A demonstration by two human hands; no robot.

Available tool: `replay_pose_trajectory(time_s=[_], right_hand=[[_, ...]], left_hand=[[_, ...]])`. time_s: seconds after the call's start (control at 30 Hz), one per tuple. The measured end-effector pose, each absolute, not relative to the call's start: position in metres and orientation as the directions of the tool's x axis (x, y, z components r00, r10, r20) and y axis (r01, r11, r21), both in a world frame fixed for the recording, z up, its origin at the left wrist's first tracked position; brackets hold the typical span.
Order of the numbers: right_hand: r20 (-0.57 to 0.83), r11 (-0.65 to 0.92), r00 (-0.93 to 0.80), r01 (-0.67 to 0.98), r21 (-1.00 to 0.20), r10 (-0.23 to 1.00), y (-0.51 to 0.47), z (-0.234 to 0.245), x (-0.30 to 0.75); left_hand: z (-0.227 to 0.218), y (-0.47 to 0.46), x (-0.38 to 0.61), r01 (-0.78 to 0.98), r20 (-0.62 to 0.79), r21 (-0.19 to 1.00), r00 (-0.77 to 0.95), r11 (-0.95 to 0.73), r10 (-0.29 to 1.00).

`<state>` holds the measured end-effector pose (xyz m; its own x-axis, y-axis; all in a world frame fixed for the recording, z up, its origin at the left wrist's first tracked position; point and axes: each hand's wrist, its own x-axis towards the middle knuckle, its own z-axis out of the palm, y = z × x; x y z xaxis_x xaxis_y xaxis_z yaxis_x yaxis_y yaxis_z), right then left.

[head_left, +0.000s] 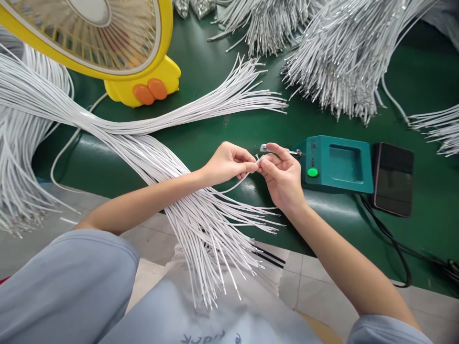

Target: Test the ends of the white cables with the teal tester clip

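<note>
My left hand (229, 162) pinches the end of one thin white cable (236, 183) that curves down from the fingers. My right hand (281, 174) is closed round the same cable end and a small metal connector (264, 147) at its fingertips. Both hands meet above the green table (215, 71), just left of a teal box (337, 165) with a green button (312, 172) and a metal pin sticking out of its left side. A large bundle of white cables (172, 167) lies under my left forearm and hangs over the table edge.
A yellow desk fan (107, 43) stands at the back left. More heaps of white cables (340, 57) lie at the back and right. A dark phone (393, 179) lies beside the teal box, and black cords (390, 239) run off the table's front edge.
</note>
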<state>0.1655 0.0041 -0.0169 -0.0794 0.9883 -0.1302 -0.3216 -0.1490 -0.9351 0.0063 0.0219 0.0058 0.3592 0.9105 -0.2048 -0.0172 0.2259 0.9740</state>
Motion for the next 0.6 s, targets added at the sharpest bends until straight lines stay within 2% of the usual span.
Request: replay_pose_trajectory(time_s=[0.1,0.23,0.3,0.43,0.53,0.6], right_hand=[[-0.063,-0.08,-0.08,-0.235,-0.969,0.995,0.003,-0.0148,0.1652],[0.079,0.08,0.022,-0.073,-0.994,0.997,0.0019,-0.0153,0.1668],[0.075,0.077,0.024,-0.096,-0.992,0.997,0.0015,-0.0161,0.1682],[0.067,0.052,-0.099,-0.152,-0.987,0.993,0.0006,-0.0174,0.1708],[0.113,0.096,-0.17,-0.109,-0.989,0.979,0.0,-0.018,0.1715],[0.163,0.157,-0.157,-0.049,-0.986,0.974,-0.0007,-0.0175,0.171]], left_hand=[[0.0051,0.0219,0.0055,0.0,-0.206,0.974,0.394,0.225,0.896],[0.0056,0.0229,0.0041,0.011,-0.168,0.984,0.398,0.178,0.902],[0.0057,0.0235,0.0033,-0.015,-0.137,0.987,0.412,0.157,0.901],[0.0061,0.0232,0.0027,-0.039,-0.112,0.988,0.465,0.147,0.878],[0.007,0.0219,0.0033,-0.03,-0.123,0.988,0.454,0.153,0.883],[0.0078,0.0208,0.0041,-0.01,-0.146,0.986,0.431,0.166,0.89]])
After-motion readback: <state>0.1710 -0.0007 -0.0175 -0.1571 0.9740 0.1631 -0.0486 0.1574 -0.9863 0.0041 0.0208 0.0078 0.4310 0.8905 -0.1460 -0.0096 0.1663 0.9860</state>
